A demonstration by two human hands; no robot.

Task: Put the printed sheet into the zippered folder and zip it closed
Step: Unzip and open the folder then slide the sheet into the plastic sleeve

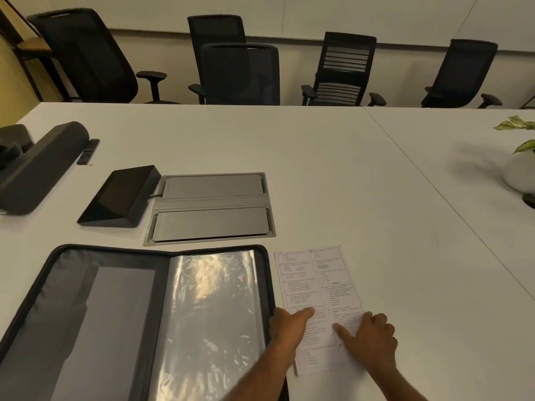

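A black zippered folder (pixel 58 299) lies open flat on the white table at the lower left, with shiny clear plastic sleeves (pixel 214 308) on its right half. Just right of it lies the printed sheet (pixel 315 282), flat on the table. My left hand (pixel 289 325) rests on the sheet's lower left part, index finger stretched out over the text. My right hand (pixel 370 340) lies on the sheet's lower right edge, fingers spread and pressing down. Neither hand grips anything.
A grey metal cable hatch (pixel 211 209) is set into the table behind the folder. A black wedge-shaped touch console (pixel 118 198), a long dark speaker bar (pixel 37 169) and a remote (pixel 88 151) sit at the left. A potted plant (pixel 521 169) stands at the right. Office chairs (pixel 240 73) line the far side.
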